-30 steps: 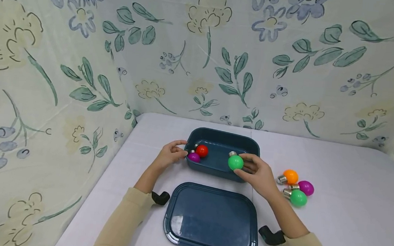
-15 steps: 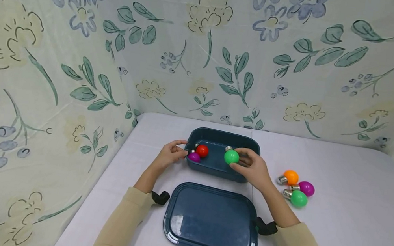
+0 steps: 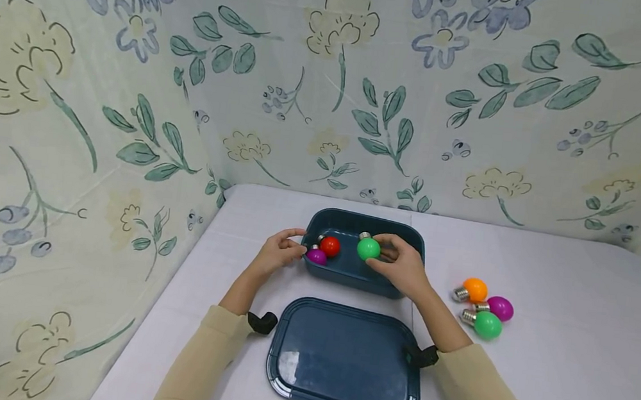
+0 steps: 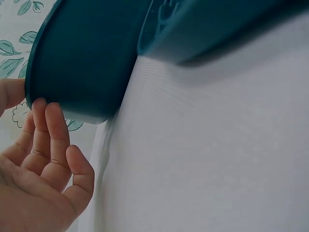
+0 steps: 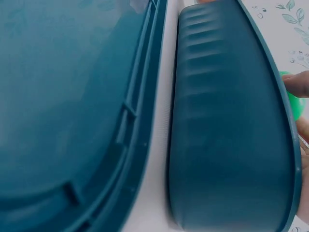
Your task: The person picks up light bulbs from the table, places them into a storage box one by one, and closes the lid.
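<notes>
A dark teal plastic box [image 3: 359, 280] stands without a cover on the table, holding a red bulb [image 3: 330, 247] and a purple bulb [image 3: 317, 256] at its left end. My left hand [image 3: 279, 251] pinches the box's left rim; in the left wrist view the thumb and fingertips [image 4: 54, 108] meet at the edge. Over the box, my right hand [image 3: 403, 266] holds a green light bulb [image 3: 368, 248] between thumb and fingers, its metal screw base pointing up and away. The right wrist view shows only a sliver of that bulb behind the box wall.
The matching flat lid [image 3: 345, 360] lies in front of the box, close to it. To the right, an orange bulb [image 3: 475, 289], another purple bulb [image 3: 500, 308] and a second green bulb [image 3: 487, 325] lie together on the white cloth [image 3: 566, 352]. A floral curtain [image 3: 328, 123] hangs behind.
My right hand has moved left with the green bulb, from the box's right side to over its middle. The left hand has kept its place at the rim.
</notes>
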{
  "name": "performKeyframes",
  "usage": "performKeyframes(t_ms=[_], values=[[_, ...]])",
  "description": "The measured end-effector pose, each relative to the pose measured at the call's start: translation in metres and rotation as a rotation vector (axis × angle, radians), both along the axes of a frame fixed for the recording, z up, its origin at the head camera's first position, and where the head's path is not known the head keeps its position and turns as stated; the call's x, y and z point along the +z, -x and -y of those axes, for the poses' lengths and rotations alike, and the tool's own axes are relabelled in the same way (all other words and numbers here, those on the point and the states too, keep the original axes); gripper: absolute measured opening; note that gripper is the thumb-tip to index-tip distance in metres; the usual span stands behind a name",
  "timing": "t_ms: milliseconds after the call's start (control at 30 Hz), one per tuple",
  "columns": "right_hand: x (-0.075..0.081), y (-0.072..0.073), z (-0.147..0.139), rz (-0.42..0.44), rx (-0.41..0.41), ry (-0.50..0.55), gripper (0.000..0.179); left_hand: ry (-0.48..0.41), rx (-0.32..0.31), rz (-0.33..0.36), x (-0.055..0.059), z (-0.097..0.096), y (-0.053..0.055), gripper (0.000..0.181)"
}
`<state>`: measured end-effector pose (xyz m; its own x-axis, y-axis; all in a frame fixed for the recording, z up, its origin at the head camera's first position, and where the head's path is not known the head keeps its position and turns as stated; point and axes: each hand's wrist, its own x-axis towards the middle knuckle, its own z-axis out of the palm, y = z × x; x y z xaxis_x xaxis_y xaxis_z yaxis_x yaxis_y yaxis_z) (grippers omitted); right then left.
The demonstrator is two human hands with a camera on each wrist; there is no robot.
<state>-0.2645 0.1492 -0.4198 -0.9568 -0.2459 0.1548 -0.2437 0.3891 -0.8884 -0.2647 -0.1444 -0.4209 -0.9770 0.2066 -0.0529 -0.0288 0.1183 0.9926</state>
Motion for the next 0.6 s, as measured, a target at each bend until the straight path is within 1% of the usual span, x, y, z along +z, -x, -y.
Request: performKeyframes(t_ms=[167,267,333,500,600], values=[[-0.001,0.009,0.007,0.001,0.012,-0.025,0.051,-0.001,-0.004,-0.007,0.0,0.001,-0.001,0.046],[-0.003,0.014,0.01,0.008,0.011,-0.039,0.051,0.006,-0.005,-0.008,-0.002,0.001,0.001,0.047],[-0.004,0.017,0.013,0.012,0.014,-0.045,0.051,0.002,-0.005,-0.003,-0.009,0.003,0.006,0.048],[-0.006,0.024,0.018,0.019,0.023,-0.047,0.05,-0.014,0.002,-0.007,-0.029,0.006,0.018,0.049],[-0.008,0.028,0.021,0.031,0.025,-0.058,0.05,-0.008,0.013,-0.024,-0.034,0.005,0.021,0.05]])
